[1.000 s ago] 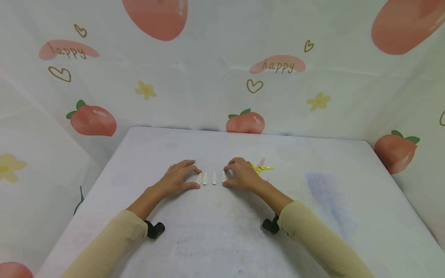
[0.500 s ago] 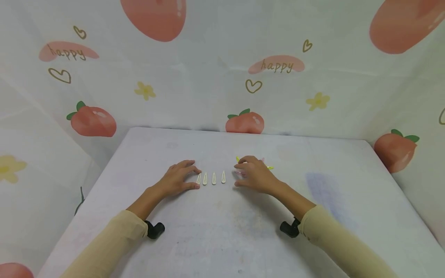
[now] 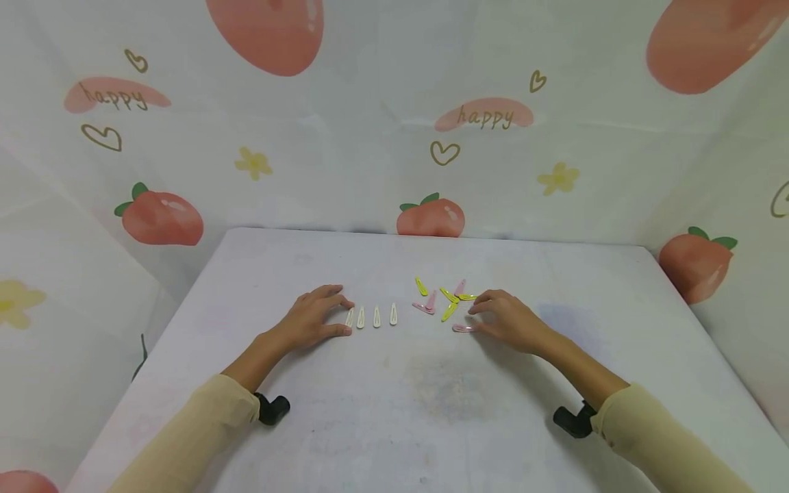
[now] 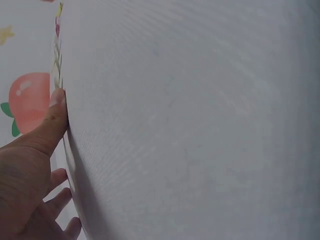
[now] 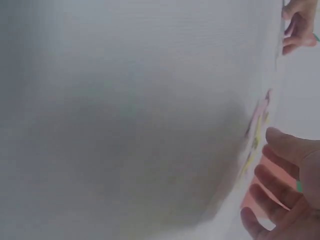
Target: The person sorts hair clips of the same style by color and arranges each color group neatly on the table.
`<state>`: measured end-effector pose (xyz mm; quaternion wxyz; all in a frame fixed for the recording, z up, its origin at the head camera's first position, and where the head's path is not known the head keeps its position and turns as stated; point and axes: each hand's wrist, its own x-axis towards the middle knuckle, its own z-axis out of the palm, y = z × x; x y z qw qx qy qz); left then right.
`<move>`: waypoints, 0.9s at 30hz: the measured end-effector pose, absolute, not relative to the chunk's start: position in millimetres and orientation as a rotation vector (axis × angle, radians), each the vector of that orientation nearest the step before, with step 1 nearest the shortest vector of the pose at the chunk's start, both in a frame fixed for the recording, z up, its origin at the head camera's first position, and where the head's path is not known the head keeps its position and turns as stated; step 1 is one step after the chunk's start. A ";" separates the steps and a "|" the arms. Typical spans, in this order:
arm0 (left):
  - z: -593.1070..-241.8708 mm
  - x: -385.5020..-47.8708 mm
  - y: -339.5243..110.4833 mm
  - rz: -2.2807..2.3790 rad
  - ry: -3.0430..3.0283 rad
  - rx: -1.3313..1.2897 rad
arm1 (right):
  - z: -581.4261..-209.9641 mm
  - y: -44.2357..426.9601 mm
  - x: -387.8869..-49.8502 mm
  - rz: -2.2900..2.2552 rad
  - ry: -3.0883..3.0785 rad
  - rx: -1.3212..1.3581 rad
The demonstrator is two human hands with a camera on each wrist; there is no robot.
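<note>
Several white snap hair clips stand in a row in the head view. My left hand (image 3: pixel 317 313) rests on the table at the row's left end, thumb and forefinger at the two ends of the leftmost white hair clip (image 3: pixel 349 318). The rightmost white hair clip (image 3: pixel 393 314) lies untouched. Over to the right, my right hand (image 3: pixel 508 320) has its fingers loosely spread beside a pink hair clip (image 3: pixel 464 329); whether the thumb touches that clip is unclear. In the right wrist view the right hand (image 5: pixel 285 185) appears to hold nothing.
Between the hands lies a loose group of yellow and pink clips, among them a yellow hair clip (image 3: pixel 421 286) and a pink hair clip (image 3: pixel 423 309). The white table (image 3: pixel 394 411) ends at a printed cloth backdrop (image 3: pixel 345 137).
My right hand has left the rightmost white hair clip and moved right across the coloured clips, which now show. My left hand has stayed at the leftmost white clip.
</note>
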<state>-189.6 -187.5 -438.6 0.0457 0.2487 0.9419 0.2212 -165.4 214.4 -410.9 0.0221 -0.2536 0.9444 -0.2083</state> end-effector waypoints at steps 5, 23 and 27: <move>-436.8 -189.4 -187.7 0.674 2.874 0.748 | -418.0 221.6 -160.3 -0.653 2.935 -0.863; -436.6 -189.5 -187.3 0.687 2.868 0.748 | -425.2 205.2 -174.9 -0.521 3.070 -0.754; -437.3 -189.5 -188.3 0.696 2.870 0.746 | -423.6 205.7 -173.7 -0.559 2.993 -0.750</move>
